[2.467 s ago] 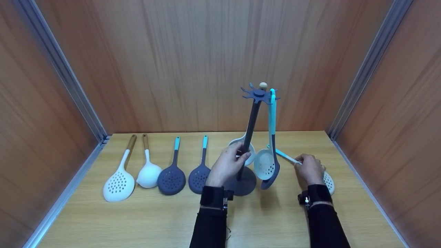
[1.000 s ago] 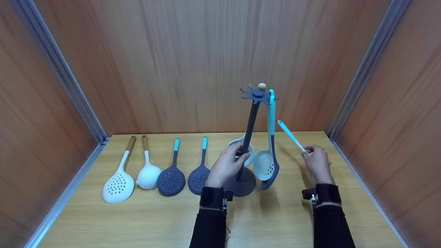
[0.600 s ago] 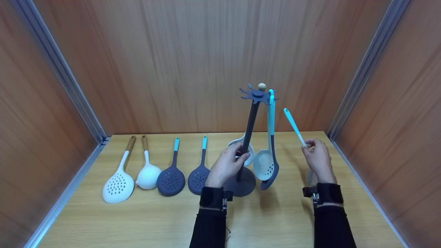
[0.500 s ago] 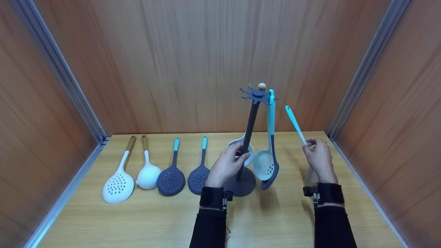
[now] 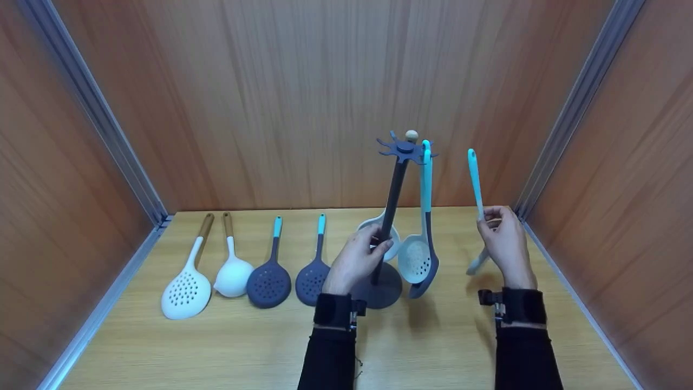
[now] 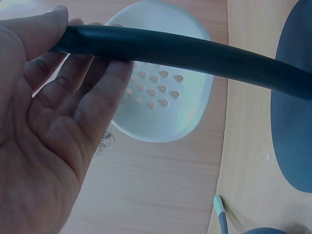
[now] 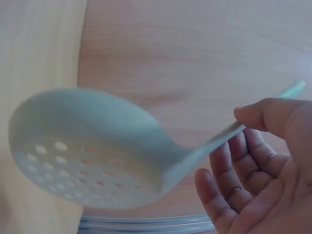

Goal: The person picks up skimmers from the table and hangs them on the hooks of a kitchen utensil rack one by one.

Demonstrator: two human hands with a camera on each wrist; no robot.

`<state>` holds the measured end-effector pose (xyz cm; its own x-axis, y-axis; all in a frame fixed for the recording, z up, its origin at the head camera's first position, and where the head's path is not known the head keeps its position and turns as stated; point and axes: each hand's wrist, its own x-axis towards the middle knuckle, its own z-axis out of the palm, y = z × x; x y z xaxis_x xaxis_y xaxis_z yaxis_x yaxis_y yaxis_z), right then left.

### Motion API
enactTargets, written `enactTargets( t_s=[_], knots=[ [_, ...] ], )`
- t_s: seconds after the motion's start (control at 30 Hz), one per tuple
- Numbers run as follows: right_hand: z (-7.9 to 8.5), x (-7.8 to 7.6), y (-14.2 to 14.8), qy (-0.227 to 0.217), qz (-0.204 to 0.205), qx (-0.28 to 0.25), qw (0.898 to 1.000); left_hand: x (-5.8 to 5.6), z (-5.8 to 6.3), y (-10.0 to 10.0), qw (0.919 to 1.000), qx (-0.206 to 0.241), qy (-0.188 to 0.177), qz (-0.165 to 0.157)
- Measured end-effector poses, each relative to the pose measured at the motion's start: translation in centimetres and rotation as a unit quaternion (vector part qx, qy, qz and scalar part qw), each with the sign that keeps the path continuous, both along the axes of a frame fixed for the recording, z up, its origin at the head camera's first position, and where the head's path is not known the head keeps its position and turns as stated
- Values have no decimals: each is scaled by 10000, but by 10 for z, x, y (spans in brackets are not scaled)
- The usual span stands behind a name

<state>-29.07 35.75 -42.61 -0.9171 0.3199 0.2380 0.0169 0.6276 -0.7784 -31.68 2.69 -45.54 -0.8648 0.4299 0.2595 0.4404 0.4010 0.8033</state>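
My left hand (image 5: 354,262) grips the dark post of a utensil stand (image 5: 398,187), which leans slightly to the right. On its hooked top hang a pale slotted spoon (image 5: 414,260) and a dark utensil (image 5: 432,279), both turquoise-handled. Behind the post, a pale perforated utensil (image 6: 161,112) shows in the left wrist view. To the right of the stand, my right hand (image 5: 507,244) pinches another slotted spoon (image 7: 87,146) by its neck. Its turquoise handle points up, and its pale, holed bowl hangs low, mostly hidden by the hand in the head view.
Left of the stand lie a white skimmer (image 5: 187,292), a white ladle (image 5: 234,275) with a wooden handle, and two dark perforated turners (image 5: 269,284) with turquoise ends. Wood-patterned panels (image 5: 346,103) enclose the table (image 5: 216,352) at the back and both sides.
My right hand has lifted the slotted spoon from the table's right side and swung its handle from slanting left to nearly upright. My left hand and the stand have stayed in place.
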Motion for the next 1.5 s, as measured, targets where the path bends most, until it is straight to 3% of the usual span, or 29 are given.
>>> enactTargets(
  t_s=[0.43, 0.77, 1.5],
  knots=[
    [19, 11, -12, 274, -119, -6, 9996, 0, 0, -1, 9999, -66, -113, 47],
    [25, 18, -19, 754, -117, 82, 9970, 0, 0, 1, 10000, 48, -63, 8],
    [40, 32, -28, 861, 156, -22, 9962, -2, 1, 1, 9997, -42, -236, 96]
  ],
)
